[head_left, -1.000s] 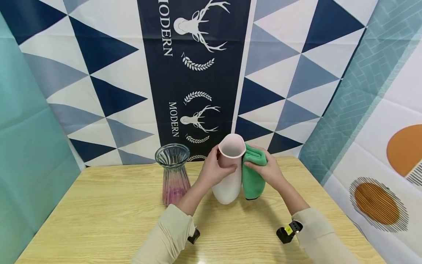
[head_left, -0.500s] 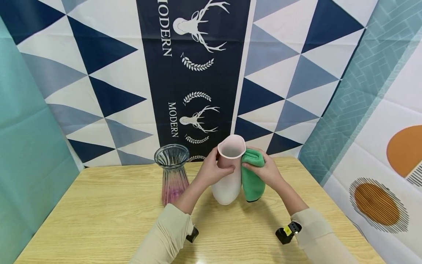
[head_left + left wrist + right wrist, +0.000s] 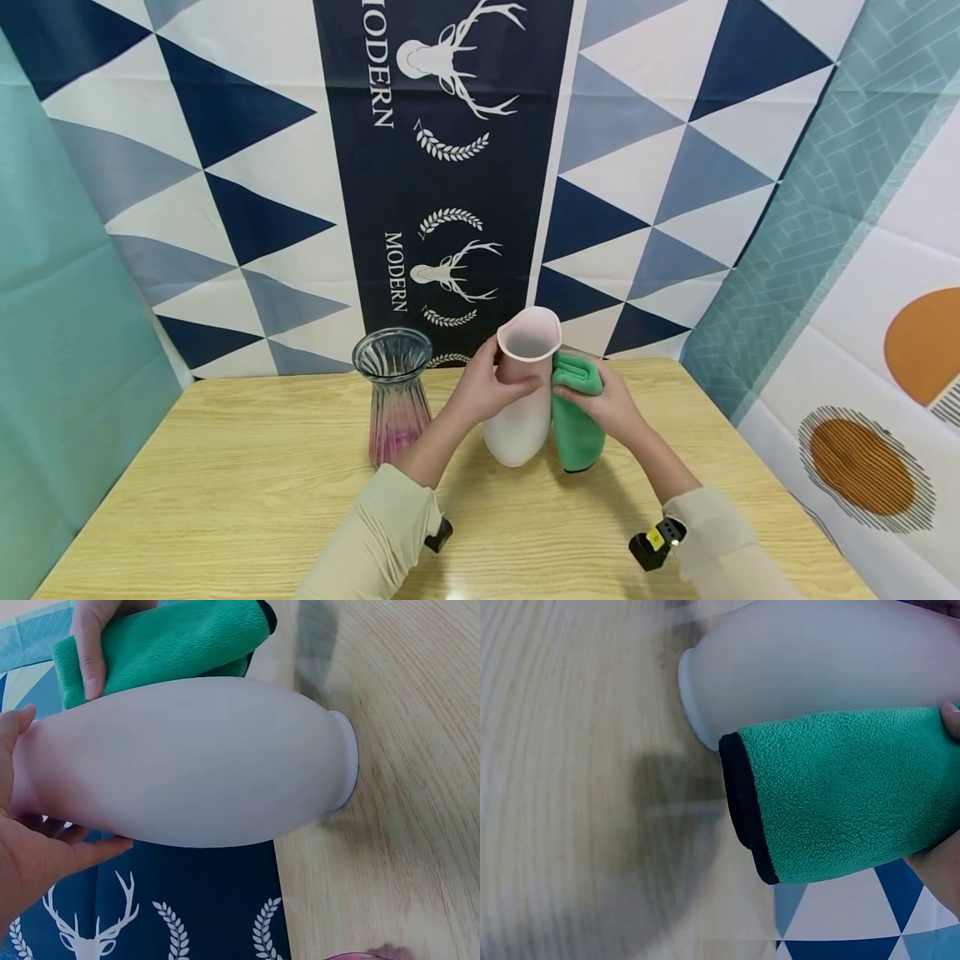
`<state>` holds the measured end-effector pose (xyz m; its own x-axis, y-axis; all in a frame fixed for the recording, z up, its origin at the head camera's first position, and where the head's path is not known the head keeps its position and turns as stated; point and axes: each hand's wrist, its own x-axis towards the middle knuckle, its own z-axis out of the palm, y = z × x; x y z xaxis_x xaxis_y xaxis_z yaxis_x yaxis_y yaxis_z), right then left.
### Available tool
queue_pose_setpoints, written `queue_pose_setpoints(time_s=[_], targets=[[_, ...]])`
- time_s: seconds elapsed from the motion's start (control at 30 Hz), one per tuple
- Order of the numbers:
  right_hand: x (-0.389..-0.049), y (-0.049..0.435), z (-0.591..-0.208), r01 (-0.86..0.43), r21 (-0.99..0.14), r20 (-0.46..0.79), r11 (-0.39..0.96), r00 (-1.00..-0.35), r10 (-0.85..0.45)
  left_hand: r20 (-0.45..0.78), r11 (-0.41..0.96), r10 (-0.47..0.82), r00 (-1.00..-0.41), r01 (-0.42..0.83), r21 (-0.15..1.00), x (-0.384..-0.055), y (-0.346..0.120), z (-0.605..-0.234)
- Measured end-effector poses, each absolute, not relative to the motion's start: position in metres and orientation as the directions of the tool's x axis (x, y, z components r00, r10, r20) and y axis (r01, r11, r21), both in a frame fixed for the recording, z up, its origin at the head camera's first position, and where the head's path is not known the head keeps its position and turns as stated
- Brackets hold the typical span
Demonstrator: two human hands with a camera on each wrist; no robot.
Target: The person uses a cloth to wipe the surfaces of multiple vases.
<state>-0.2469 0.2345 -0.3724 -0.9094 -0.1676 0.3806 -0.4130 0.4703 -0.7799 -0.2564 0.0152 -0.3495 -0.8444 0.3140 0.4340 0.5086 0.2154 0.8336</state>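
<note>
A pale vase (image 3: 517, 421), pink at its wavy mouth and white lower down, stands on the wooden table. My left hand (image 3: 482, 387) grips it round the neck, thumb across the front. In my right hand (image 3: 611, 404) is a folded green cloth (image 3: 579, 433) with a black edge, held against the vase's right side. The left wrist view has the vase (image 3: 202, 761) lying across the picture, my left hand (image 3: 37, 847) at its narrow end. Close up in the right wrist view, the cloth (image 3: 847, 791) overlaps the vase's lower body.
A ribbed glass vase (image 3: 397, 408), bluish at the top and pink below, stands on the table (image 3: 247, 492) left of the pale vase, partly behind my left forearm. A patterned cloth backdrop (image 3: 450, 192) rises behind the table. Printed hangings (image 3: 847, 375) close off the right side.
My right hand has slid the green cloth a little way down the side of the pale vase. My left hand keeps its grip on the neck, and the vase stays in place.
</note>
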Motion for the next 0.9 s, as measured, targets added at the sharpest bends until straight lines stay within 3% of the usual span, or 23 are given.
queue_pose_setpoints(time_s=[0.23, 0.5, 0.9], targets=[[-0.245, 0.237, -0.386, -0.385, -0.791, 0.351, 0.476, -0.922, -0.163, 0.381, 0.293, 0.264, -0.886, 0.45, 0.844, -0.253, 0.015, -0.349], [-0.242, 0.239, -0.408, -0.311, -0.819, 0.283, 0.482, -0.95, -0.131, 0.366, 0.306, 0.268, -0.891, 0.439, 0.845, -0.252, 0.015, -0.35], [-0.241, 0.238, -0.413, -0.337, -0.805, 0.311, 0.489, -0.941, -0.135, 0.396, 0.3, 0.25, -0.884, 0.459, 0.836, -0.251, 0.015, -0.35]])
